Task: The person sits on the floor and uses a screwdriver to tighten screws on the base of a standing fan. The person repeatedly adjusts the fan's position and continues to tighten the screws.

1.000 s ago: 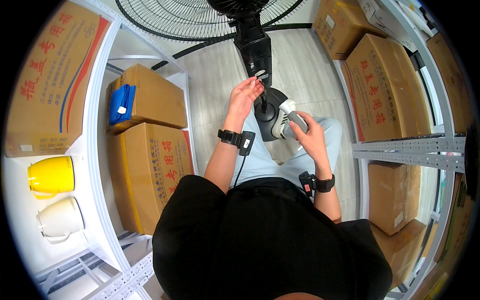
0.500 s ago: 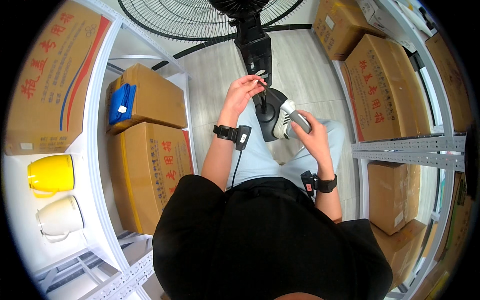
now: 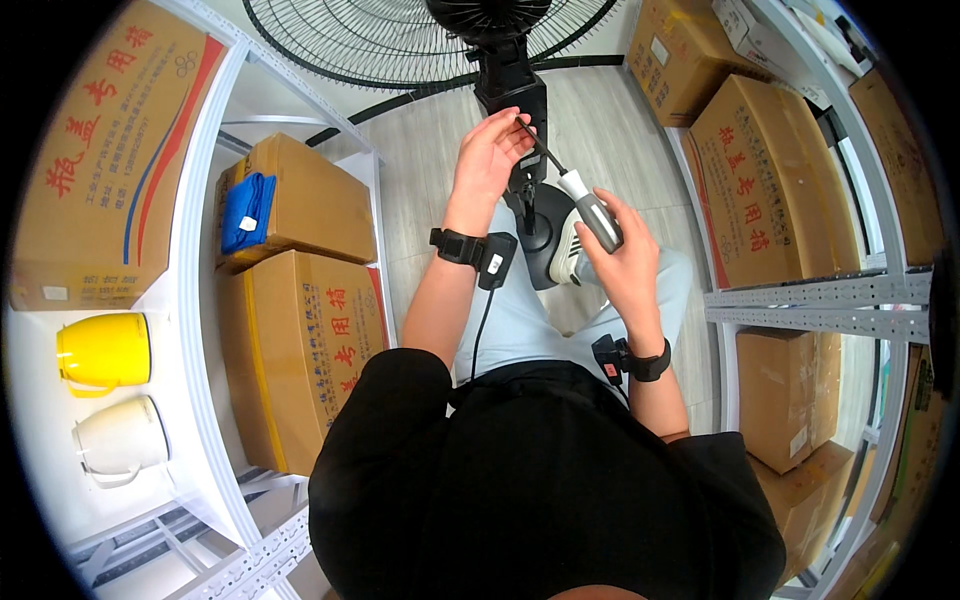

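Note:
My right hand (image 3: pixel 628 255) is wrapped loosely around the grey and white handle of a screwdriver (image 3: pixel 597 219). Its dark shaft slants up and left. At the shaft's far end, the bent fingers of my left hand (image 3: pixel 492 158) close around the tip; whether they also pinch something small there cannot be made out. Both hands are above my lap, in front of the black pole of a standing fan (image 3: pixel 511 88). The fan's round black base (image 3: pixel 540 232) lies on the floor between my legs, beside my shoe (image 3: pixel 566 250).
White metal shelving (image 3: pixel 195 220) with cardboard boxes (image 3: pixel 312 345) flanks me on the left; a blue folded cloth (image 3: pixel 247 213), a yellow jug (image 3: pixel 105 350) and a white jug (image 3: pixel 122 438) rest there. More boxes (image 3: pixel 748 185) fill the right shelves. The fan's wire grille (image 3: pixel 370 40) is ahead.
The screwdriver has tilted more upright and its shaft now shows more fully. My right hand has turned, its fingers opening more along the handle. My left hand's fingers have shifted at the tip.

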### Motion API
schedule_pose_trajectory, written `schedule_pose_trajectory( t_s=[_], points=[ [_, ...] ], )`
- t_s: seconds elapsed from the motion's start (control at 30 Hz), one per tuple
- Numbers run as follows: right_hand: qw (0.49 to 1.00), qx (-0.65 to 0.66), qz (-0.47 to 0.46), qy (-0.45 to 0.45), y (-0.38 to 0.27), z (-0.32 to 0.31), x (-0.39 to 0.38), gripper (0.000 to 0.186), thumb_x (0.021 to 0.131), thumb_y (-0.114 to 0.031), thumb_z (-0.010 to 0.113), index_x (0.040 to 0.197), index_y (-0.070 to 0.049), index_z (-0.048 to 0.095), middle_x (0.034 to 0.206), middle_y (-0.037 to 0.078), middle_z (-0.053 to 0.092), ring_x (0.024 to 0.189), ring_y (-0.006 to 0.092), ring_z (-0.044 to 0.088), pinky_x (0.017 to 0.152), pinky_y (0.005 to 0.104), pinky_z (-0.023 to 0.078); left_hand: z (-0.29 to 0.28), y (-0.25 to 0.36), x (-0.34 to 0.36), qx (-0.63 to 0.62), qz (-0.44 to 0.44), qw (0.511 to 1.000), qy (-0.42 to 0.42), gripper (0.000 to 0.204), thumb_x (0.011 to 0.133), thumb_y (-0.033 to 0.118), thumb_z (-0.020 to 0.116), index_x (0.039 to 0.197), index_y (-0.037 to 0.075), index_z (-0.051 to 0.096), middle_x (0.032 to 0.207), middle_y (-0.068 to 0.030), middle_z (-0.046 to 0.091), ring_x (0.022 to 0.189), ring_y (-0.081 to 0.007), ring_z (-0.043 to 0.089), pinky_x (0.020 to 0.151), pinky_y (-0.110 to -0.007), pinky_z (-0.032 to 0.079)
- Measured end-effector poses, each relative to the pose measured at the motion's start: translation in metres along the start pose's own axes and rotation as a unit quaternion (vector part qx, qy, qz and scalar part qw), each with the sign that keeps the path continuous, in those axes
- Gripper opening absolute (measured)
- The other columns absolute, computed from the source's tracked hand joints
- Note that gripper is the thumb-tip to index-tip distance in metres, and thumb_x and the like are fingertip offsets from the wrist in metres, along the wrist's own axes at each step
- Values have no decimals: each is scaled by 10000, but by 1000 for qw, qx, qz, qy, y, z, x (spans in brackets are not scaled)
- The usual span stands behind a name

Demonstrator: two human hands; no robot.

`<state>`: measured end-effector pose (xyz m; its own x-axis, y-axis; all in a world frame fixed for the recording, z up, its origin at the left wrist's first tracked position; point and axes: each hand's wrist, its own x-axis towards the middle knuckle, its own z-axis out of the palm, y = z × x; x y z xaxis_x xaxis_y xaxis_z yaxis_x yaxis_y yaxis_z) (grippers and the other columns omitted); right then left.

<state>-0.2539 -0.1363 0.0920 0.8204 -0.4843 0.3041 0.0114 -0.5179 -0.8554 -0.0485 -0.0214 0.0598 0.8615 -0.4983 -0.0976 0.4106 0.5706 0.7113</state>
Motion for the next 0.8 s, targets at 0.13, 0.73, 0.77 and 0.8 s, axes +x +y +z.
schedule_pose_trajectory(
  t_s=[0.13, 0.73, 0.77, 0.8],
  points=[
    [1000, 5, 11, 13, -14, 6, 5, 388, 753, -148, 676, 1117, -58, 577, 940, 145, 616, 831, 278, 619, 737, 350, 491, 8, 4, 3, -79, -26, 996, 24, 195, 895, 129, 567, 1030, -7, 598, 951, -112, 647, 896, -245, 627, 801, -336, 511],
    [998, -40, -38, 43, -35, 24, 15, 342, 790, -169, 651, 1090, -28, 566, 966, 190, 623, 833, 346, 627, 718, 400, 500, 18, 8, 6, -79, -10, 997, -4, 246, 919, 148, 548, 1102, -14, 571, 998, -122, 636, 917, -239, 625, 818, -342, 516],
    [998, -36, -27, 31, -37, 24, 17, 340, 793, -174, 649, 1089, -27, 569, 970, 193, 623, 836, 348, 627, 718, 403, 498, 17, 9, 4, -78, -14, 997, -2, 249, 917, 148, 548, 1105, -14, 571, 1000, -121, 636, 916, -237, 625, 819, -341, 514],
    [999, -34, -15, 21, -39, 24, 19, 338, 796, -179, 646, 1088, -25, 571, 974, 196, 622, 840, 350, 626, 719, 405, 497, 17, 10, 5, -77, -19, 997, -1, 252, 916, 147, 549, 1109, -14, 570, 1003, -120, 636, 915, -235, 625, 821, -340, 512]
  ],
)
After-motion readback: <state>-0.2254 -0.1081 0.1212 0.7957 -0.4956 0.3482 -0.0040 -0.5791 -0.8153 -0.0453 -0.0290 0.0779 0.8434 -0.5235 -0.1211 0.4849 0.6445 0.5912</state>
